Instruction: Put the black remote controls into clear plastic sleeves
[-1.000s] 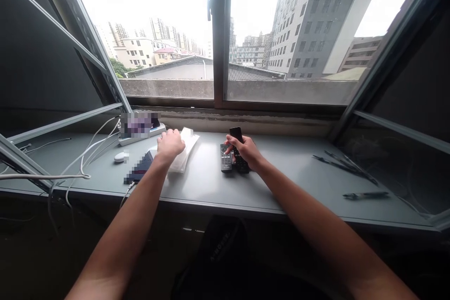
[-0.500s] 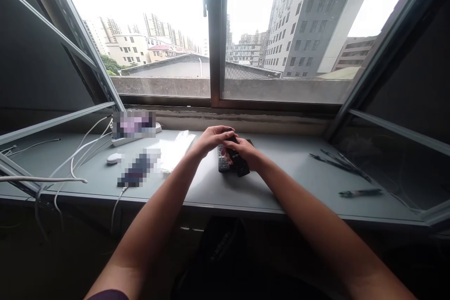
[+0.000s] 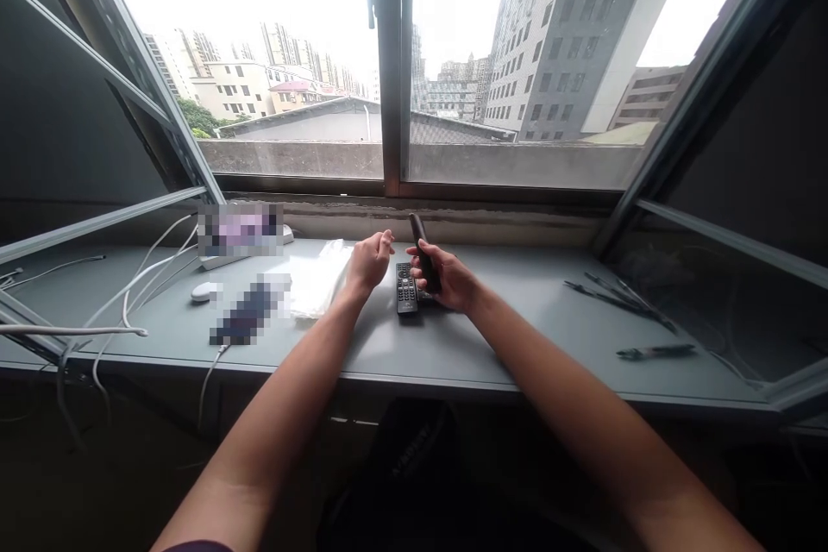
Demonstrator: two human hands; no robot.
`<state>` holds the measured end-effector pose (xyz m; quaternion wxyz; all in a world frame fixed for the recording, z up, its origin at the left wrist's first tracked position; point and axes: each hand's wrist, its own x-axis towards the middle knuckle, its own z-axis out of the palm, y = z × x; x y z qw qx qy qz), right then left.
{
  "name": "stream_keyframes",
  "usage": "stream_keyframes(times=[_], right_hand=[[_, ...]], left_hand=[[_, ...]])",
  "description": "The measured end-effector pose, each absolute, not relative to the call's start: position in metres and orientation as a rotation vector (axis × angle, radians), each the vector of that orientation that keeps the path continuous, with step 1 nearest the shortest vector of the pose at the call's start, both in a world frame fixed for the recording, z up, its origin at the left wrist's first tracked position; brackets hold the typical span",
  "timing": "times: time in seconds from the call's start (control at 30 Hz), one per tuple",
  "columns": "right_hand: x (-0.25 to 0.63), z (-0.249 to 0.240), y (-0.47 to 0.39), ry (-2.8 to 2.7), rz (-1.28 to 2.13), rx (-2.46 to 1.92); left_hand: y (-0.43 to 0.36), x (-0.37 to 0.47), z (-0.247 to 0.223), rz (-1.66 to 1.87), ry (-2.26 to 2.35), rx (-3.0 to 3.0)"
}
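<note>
My right hand grips a black remote control and holds it tilted up above the desk, its top end pointing at the window. To its left my left hand is closed, fingers curled in; whatever may be inside them is hidden. A second black remote control with light buttons lies on the desk between the hands. Part of another dark object shows beside it, mostly covered by my right hand.
White plastic wrapping lies left of my left hand. Farther left are a blurred-out dark device with a white cable, a white mouse-like object and a power strip. Several pens lie on the grey desk at right.
My hands have come apart. The left one has moved left, off the held remote control, and closed; the right one has raised the remote control more upright.
</note>
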<state>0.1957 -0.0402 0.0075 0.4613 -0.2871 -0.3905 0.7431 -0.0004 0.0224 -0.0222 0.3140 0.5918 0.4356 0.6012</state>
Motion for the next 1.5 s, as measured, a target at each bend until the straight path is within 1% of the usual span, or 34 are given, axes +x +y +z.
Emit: stream_keyframes(times=[0.1,0.2,0.37,0.43,0.57,0.7,0.8,0.93,1.07,1.2,1.3,1.4,1.5], right_hand=[[0.195,0.007,-0.039,-0.887,1.841,-0.764],[0.197,0.004,-0.036,-0.874,1.886,-0.691],[0.202,0.001,-0.033,-0.938,1.929,-0.601],[0.202,0.003,-0.034,-0.944,1.896,-0.603],[0.199,0.004,-0.036,-0.991,1.743,-0.655],[0.196,-0.003,-0.035,-1.125,1.620,-0.648],[0.193,-0.005,-0.035,-1.299,1.395,-0.563],[0.188,-0.001,-0.039,-1.488,1.096,-0.524],[0.187,-0.001,-0.040,-1.552,1.072,-0.506],[0.188,-0.004,-0.037,-1.482,1.116,-0.559],[0.189,-0.006,-0.036,-1.447,1.127,-0.679],[0.191,-0.010,-0.036,-1.483,1.112,-0.833],[0.191,-0.014,-0.035,-1.576,0.979,-0.919]], left_hand=[[0.023,-0.003,-0.025,1.582,1.192,1.602],[0.024,-0.004,-0.026,1.546,1.210,1.609],[0.022,-0.004,-0.026,1.533,1.193,1.440],[0.021,-0.003,-0.026,1.511,1.179,1.411],[0.021,-0.003,-0.026,1.491,1.192,1.470],[0.024,-0.005,-0.028,1.473,1.312,1.711],[0.026,-0.007,-0.028,1.452,1.399,1.846],[0.026,-0.009,-0.028,1.430,1.469,1.885],[0.023,-0.008,-0.028,1.443,1.492,1.878],[0.021,-0.007,-0.025,1.489,1.411,1.815],[0.020,-0.006,-0.021,1.479,1.245,1.746],[0.018,-0.003,-0.019,1.373,0.988,1.585],[0.017,0.000,-0.020,1.267,0.877,1.497]])
